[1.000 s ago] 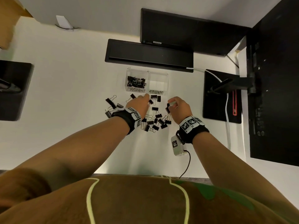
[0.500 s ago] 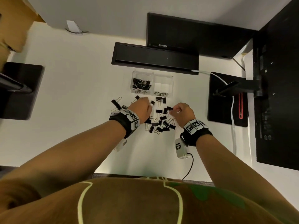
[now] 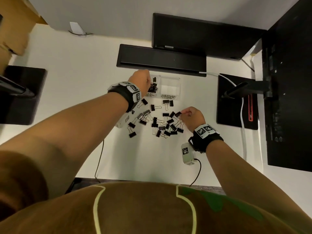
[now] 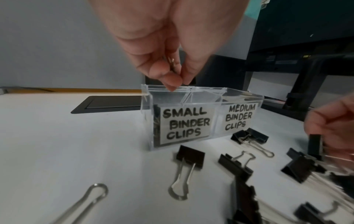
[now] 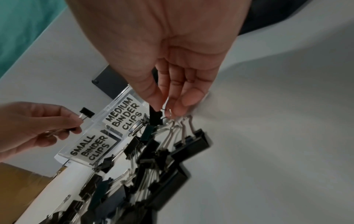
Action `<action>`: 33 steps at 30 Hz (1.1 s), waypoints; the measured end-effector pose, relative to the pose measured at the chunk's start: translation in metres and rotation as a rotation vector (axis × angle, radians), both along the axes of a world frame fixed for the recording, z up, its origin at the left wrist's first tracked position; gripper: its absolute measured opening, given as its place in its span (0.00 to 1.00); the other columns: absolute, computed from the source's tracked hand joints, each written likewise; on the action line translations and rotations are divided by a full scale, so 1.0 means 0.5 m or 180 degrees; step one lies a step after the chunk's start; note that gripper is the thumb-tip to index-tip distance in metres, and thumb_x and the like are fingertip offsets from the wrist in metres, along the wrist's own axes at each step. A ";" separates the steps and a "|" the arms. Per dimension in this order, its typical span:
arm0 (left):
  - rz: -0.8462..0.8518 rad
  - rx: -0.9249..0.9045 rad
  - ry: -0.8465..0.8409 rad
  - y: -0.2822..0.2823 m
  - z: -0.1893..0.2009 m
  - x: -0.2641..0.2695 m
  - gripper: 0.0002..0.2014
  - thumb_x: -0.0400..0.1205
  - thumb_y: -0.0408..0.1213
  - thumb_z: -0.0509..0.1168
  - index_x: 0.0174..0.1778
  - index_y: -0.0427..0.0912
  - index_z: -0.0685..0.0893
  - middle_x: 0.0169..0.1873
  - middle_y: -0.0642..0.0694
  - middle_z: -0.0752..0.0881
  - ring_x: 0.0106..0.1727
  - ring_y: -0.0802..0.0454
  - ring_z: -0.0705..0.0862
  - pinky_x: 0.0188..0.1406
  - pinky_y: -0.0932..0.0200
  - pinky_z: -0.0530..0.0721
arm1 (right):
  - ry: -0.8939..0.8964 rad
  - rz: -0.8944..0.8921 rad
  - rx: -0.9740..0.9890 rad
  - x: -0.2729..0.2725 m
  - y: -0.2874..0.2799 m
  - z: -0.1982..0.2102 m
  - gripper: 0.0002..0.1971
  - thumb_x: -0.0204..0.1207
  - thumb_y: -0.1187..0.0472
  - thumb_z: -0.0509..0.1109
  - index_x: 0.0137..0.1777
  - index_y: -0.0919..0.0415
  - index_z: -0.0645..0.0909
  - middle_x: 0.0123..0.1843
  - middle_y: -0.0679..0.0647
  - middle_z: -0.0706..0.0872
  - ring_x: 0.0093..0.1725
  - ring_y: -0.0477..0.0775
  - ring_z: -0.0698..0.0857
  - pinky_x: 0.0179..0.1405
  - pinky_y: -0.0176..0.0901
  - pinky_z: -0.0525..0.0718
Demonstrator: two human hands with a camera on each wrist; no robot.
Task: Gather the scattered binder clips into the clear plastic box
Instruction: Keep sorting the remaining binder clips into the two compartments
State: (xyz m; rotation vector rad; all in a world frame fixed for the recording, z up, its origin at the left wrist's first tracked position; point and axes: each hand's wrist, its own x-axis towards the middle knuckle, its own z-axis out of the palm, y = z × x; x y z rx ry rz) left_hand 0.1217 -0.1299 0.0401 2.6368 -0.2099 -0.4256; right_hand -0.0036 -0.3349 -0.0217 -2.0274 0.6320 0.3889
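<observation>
Your left hand [image 3: 141, 81] pinches a small binder clip [image 5: 86, 112] by its wire handle over the clear plastic box [image 4: 203, 104], above the compartment labelled SMALL BINDER CLIPS, which already holds a heap of black clips [image 3: 152, 88]. The neighbouring compartment, labelled MEDIUM BINDER CLIPS, shows only its pale floor [image 3: 168, 89]. Your right hand [image 3: 191, 116] grips another black clip [image 3: 177, 113] by thumb and fingertips at the edge of the scattered pile [image 3: 162, 124] on the white desk [image 3: 70, 92], just in front of the box.

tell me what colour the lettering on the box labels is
Black handwritten capitals on white labels on the clear plastic box; clearest in the left wrist view.
</observation>
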 end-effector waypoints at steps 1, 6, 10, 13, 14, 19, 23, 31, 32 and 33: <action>0.0019 -0.0026 -0.0009 0.001 -0.003 0.001 0.10 0.83 0.33 0.59 0.56 0.35 0.81 0.58 0.37 0.83 0.59 0.39 0.83 0.61 0.47 0.82 | 0.0001 -0.0002 0.0005 -0.001 0.004 0.005 0.05 0.74 0.64 0.68 0.42 0.53 0.80 0.49 0.63 0.88 0.45 0.58 0.85 0.52 0.54 0.87; 0.0034 -0.0284 -0.0150 0.019 -0.014 -0.023 0.11 0.83 0.30 0.58 0.59 0.40 0.81 0.64 0.41 0.79 0.62 0.44 0.80 0.62 0.55 0.78 | -0.0258 0.0324 -0.0464 0.001 0.015 0.024 0.10 0.77 0.65 0.64 0.55 0.60 0.82 0.48 0.53 0.81 0.46 0.50 0.80 0.46 0.39 0.78; -0.0085 -0.0444 -0.0178 0.040 -0.034 -0.082 0.09 0.81 0.29 0.60 0.53 0.43 0.82 0.56 0.43 0.79 0.56 0.50 0.78 0.61 0.57 0.78 | -0.0519 0.0945 -0.0752 -0.002 0.039 0.019 0.10 0.76 0.65 0.66 0.55 0.59 0.83 0.50 0.53 0.74 0.47 0.49 0.77 0.49 0.35 0.74; -0.0421 -0.0389 0.0029 0.048 -0.064 -0.152 0.06 0.81 0.32 0.62 0.49 0.45 0.81 0.53 0.45 0.78 0.54 0.51 0.78 0.60 0.56 0.80 | -0.0534 0.1293 -0.0755 -0.008 0.061 0.008 0.13 0.77 0.67 0.65 0.58 0.59 0.84 0.50 0.52 0.72 0.48 0.48 0.74 0.52 0.36 0.74; -0.0568 -0.0357 0.0100 0.049 -0.073 -0.176 0.06 0.80 0.32 0.63 0.50 0.46 0.82 0.53 0.45 0.78 0.53 0.50 0.78 0.59 0.54 0.80 | -0.0557 0.1381 -0.0750 -0.009 0.066 0.006 0.14 0.77 0.68 0.65 0.60 0.59 0.84 0.50 0.51 0.71 0.48 0.47 0.74 0.54 0.36 0.74; -0.1016 -0.0396 0.0337 0.047 -0.114 -0.252 0.14 0.80 0.31 0.62 0.61 0.45 0.83 0.54 0.41 0.78 0.57 0.46 0.77 0.54 0.53 0.80 | -0.0593 0.1365 -0.0711 -0.001 0.069 0.030 0.18 0.77 0.70 0.61 0.63 0.57 0.82 0.52 0.51 0.76 0.49 0.45 0.75 0.53 0.34 0.74; -0.1029 -0.0223 0.0383 0.049 -0.128 -0.256 0.17 0.82 0.29 0.60 0.66 0.45 0.81 0.59 0.39 0.78 0.65 0.43 0.75 0.60 0.49 0.80 | -0.0346 0.1297 -0.0657 -0.017 0.066 0.044 0.16 0.79 0.69 0.58 0.52 0.59 0.88 0.50 0.51 0.81 0.48 0.46 0.78 0.50 0.34 0.74; -0.0870 -0.0098 0.0211 0.044 -0.108 -0.246 0.19 0.80 0.32 0.62 0.68 0.41 0.76 0.61 0.40 0.75 0.64 0.44 0.74 0.59 0.50 0.80 | -0.0076 0.1355 -0.0811 -0.051 0.051 0.024 0.15 0.77 0.70 0.60 0.56 0.59 0.86 0.51 0.59 0.81 0.53 0.57 0.82 0.52 0.37 0.76; -0.0921 -0.0132 0.0202 0.035 -0.104 -0.251 0.19 0.79 0.32 0.63 0.67 0.41 0.76 0.61 0.40 0.75 0.64 0.44 0.74 0.59 0.49 0.81 | -0.0154 0.1302 -0.0786 -0.052 0.047 0.024 0.14 0.76 0.70 0.62 0.55 0.59 0.85 0.50 0.59 0.81 0.52 0.57 0.81 0.52 0.39 0.77; -0.0994 -0.0144 0.0188 0.027 -0.102 -0.258 0.19 0.78 0.31 0.63 0.66 0.41 0.76 0.61 0.41 0.74 0.63 0.45 0.74 0.57 0.49 0.81 | -0.0212 0.1292 -0.0784 -0.053 0.045 0.025 0.12 0.76 0.69 0.64 0.55 0.59 0.85 0.48 0.59 0.80 0.50 0.57 0.81 0.52 0.40 0.77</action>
